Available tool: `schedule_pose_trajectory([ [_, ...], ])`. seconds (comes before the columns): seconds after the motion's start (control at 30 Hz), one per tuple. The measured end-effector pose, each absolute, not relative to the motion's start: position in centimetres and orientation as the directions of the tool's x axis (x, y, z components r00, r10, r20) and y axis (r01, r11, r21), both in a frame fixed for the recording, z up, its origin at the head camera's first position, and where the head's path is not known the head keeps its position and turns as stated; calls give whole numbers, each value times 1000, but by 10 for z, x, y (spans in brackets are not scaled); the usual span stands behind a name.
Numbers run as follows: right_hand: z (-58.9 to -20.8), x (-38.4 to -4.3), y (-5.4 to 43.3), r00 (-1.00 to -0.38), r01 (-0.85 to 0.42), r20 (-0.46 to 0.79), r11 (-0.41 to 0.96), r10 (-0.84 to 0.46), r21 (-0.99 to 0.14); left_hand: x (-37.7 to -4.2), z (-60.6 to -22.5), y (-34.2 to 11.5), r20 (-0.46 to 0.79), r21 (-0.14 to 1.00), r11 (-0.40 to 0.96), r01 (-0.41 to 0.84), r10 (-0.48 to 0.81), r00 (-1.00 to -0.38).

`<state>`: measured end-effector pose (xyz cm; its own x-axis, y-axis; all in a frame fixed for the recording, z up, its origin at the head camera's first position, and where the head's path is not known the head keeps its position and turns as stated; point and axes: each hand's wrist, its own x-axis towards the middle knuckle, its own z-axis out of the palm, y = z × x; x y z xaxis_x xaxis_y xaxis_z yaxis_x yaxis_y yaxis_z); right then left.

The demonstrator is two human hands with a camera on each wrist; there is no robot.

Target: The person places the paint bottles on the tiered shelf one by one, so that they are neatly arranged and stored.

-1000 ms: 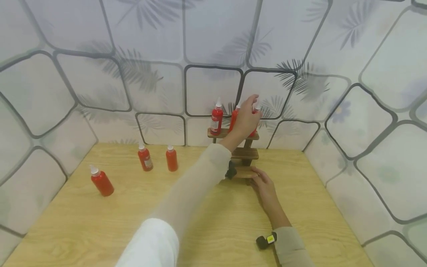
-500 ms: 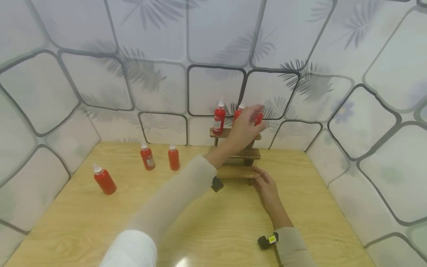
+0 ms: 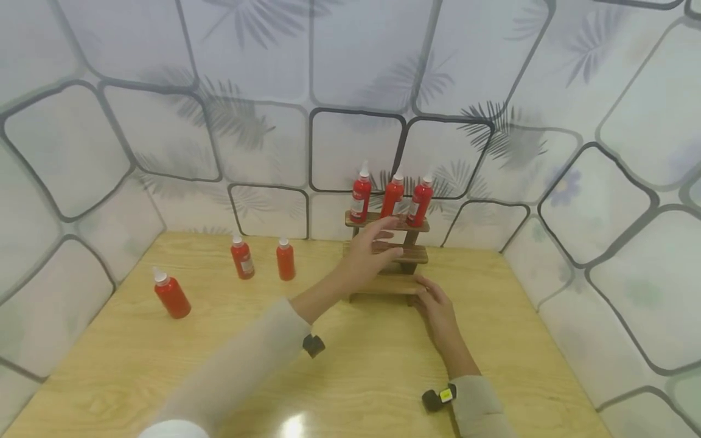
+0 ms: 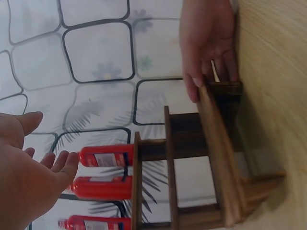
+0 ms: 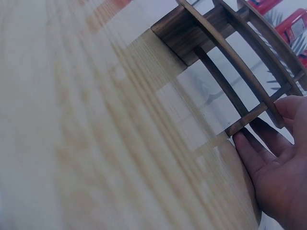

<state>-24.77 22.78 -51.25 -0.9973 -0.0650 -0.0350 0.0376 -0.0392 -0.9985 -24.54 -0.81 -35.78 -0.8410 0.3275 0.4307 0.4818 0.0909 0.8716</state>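
Note:
A three-step wooden rack [image 3: 391, 284] stands on the table near the back wall. Three red squeeze bottles with white nozzle caps stand on its top step: a left bottle [image 3: 359, 202], a middle bottle [image 3: 392, 196] and a right bottle [image 3: 420, 205]. My left hand [image 3: 362, 255] is in front of the rack, fingers apart and holding nothing; in the left wrist view its fingers are near the bottles' nozzles. My right hand [image 3: 439, 316] grips the right end of the bottom step, thumb on the board and fingers beneath it, also seen in the right wrist view.
Three more red bottles stand on the table to the left: a near one [image 3: 173, 297], a labelled one [image 3: 243, 260] and one closer to the rack [image 3: 285, 260]. A patterned wall [image 3: 263, 140] closes off the back and both sides of the wooden table [image 3: 350, 365].
My left hand has drawn back from the right bottle on the top step, moving down and left, leaving all three bottles there in view. My right hand has stayed on the rack.

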Motion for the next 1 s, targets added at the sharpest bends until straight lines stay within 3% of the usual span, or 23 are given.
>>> schedule_pose_trajectory([
  [0.13,-513,-246,227,-997,42,-40,-30,-65,-999,-233,-375,-31,393,878,161,451,296,-871],
  [0.37,-511,-246,225,-997,39,-35,-55,-71,-998,-217,-401,-80,352,906,149,395,252,-902],
  [0.63,-513,-246,225,-998,37,-33,-65,-60,-997,-194,-409,-137,352,896,246,369,109,-930],
  [1.0,-511,-246,226,-997,26,-22,-57,-76,-998,-153,-417,-211,278,902,370,222,-105,-955],
])
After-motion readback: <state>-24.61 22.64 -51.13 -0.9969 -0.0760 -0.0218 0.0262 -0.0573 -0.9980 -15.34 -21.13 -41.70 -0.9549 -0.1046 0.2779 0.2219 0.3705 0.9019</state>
